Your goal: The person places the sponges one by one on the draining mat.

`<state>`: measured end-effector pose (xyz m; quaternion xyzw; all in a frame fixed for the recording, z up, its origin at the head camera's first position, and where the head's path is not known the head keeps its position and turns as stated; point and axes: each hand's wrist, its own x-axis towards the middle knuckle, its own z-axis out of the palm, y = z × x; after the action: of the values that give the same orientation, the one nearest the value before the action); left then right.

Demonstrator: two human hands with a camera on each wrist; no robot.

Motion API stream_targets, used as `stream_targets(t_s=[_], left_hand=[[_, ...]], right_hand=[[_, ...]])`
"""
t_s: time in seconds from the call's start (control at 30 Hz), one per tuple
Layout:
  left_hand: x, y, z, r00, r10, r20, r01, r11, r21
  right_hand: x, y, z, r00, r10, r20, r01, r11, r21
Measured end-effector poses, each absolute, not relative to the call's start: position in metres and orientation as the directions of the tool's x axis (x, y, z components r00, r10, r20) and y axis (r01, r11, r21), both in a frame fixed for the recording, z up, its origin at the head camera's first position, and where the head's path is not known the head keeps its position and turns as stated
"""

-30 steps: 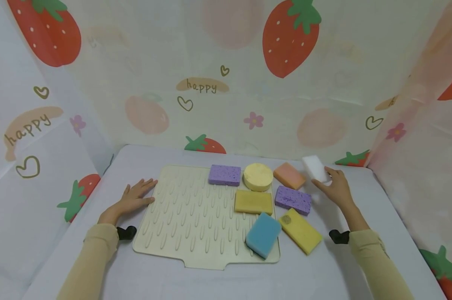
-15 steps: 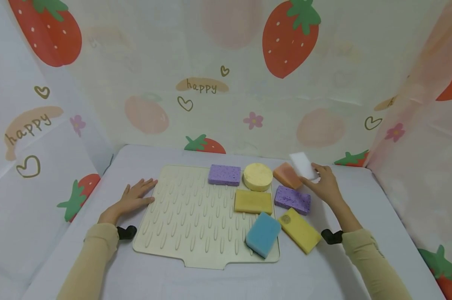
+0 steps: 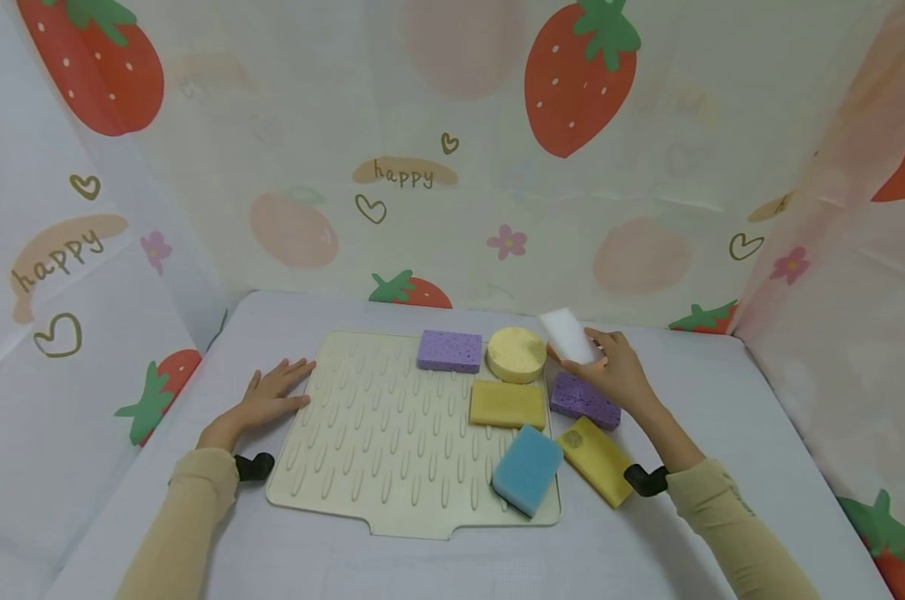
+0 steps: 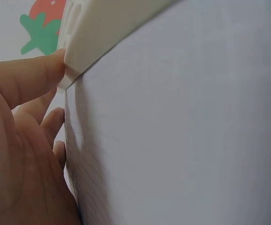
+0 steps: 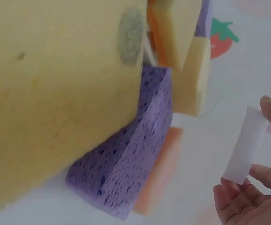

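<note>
My right hand (image 3: 619, 371) pinches a white block sponge (image 3: 565, 335) between thumb and fingers. It holds the sponge raised above a pink-orange sponge (image 5: 161, 171), which the head view mostly hides behind the hand. A dark purple speckled sponge (image 3: 582, 402) lies just below that hand. My left hand (image 3: 267, 400) rests with spread fingers at the left edge of a cream ridged mat (image 3: 362, 433); in the left wrist view a fingertip touches the mat's edge (image 4: 107, 28).
On the mat's right part lie a lilac sponge (image 3: 449, 351), a round cream sponge (image 3: 516, 355), a yellow sponge (image 3: 507, 406) and a tilted blue sponge (image 3: 527, 472). A yellow sponge with a round mark (image 3: 593, 458) lies beside the mat. Strawberry-print cloth (image 3: 422, 242) walls the table.
My right hand has moved left with the white sponge, from right of the pink-orange sponge to above it, close to the round cream one. My left hand has stayed still.
</note>
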<state>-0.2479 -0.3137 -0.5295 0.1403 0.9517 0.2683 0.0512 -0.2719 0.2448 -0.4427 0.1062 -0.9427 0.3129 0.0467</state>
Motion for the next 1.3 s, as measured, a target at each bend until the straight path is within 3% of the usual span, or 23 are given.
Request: stream_targets(t_s=[0.43, 0.93, 1.3], left_hand=[[-0.246, -0.313, -0.53, -0.955, 0.298, 0.002, 0.25, 0.799, 0.547], [-0.255, -0.32, -0.541, -0.954, 0.297, -0.047, 0.228, 0.817, 0.53], [-0.251, -0.318, -0.538, -0.953, 0.304, -0.006, 0.254, 0.806, 0.535]], right_hand=[[-0.262, 0.211, -0.44, -0.958, -0.237, 0.162, -0.286, 0.735, -0.615], [-0.254, 0.173, -0.441, -0.942, -0.297, 0.157, -0.332, 0.764, -0.553], [-0.255, 0.15, -0.446, -0.921, -0.35, 0.173, -0.386, 0.75, -0.537]])
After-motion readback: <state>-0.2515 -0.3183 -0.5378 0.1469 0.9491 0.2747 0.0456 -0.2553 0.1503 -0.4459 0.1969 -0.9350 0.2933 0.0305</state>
